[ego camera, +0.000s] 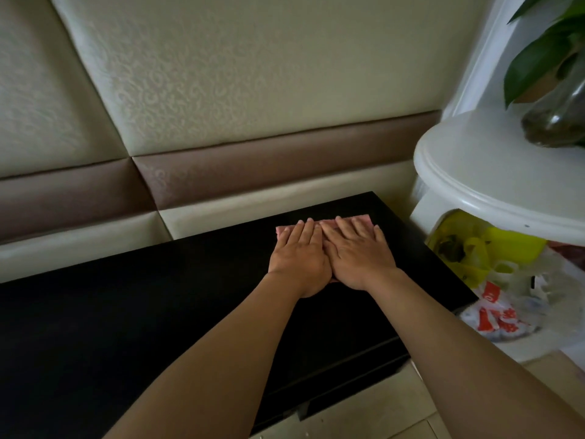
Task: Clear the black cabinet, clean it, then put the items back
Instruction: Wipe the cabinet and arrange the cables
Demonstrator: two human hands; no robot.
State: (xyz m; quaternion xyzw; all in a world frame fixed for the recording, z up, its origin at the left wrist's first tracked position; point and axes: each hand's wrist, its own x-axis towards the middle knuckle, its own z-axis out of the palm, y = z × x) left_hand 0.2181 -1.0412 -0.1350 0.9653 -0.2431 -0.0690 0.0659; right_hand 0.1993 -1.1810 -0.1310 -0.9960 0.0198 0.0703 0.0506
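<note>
Padded wall (221, 74): cream panels, brown band. Black cabinet (126, 312) stands against it, top bare apart from the cloth. White round stand (474, 172) on the right carries a glass vase (557, 122) with green leaves; yellow bag (474, 248) beneath it.

Left hand (299, 261) and right hand (361, 255): side by side, touching, palms down, fingers straight and flat, gripping nothing. Both press on a pink cloth (366, 220) lying near the cabinet's back right corner. Cloth edge shows just beyond the fingertips and at the left hand's outer side.
</note>
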